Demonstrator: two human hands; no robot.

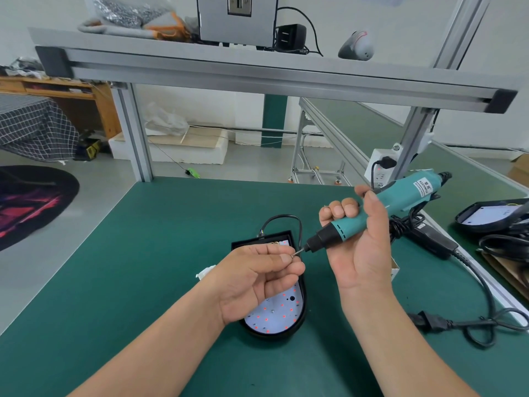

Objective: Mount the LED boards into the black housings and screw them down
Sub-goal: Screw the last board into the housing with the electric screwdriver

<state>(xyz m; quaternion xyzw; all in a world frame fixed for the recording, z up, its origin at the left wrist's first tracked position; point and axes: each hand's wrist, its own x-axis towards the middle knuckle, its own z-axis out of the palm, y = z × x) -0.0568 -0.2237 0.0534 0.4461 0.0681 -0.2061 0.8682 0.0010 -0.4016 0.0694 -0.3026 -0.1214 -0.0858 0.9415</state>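
A black housing (300, 319) lies on the green mat in front of me, with a white LED board (277, 313) dotted with red LEDs seated in it. Above it, my left hand (254, 279) pinches a small screw (293, 255) between thumb and fingertips. The screw touches the bit of a teal electric screwdriver (372, 213). My right hand (357, 242) grips the screwdriver's body and holds it tilted, its tip pointing down and left. My left hand hides the middle of the housing. A black cable (283, 217) loops from the housing's far end.
A second black housing with a board (486, 216) lies at the right edge beside coiled black cables (509, 247). The screwdriver's power cord and plug (429, 322) trail across the mat on the right. A small white part (204, 272) sits left of the housing. Aluminium frame posts (137, 138) stand behind.
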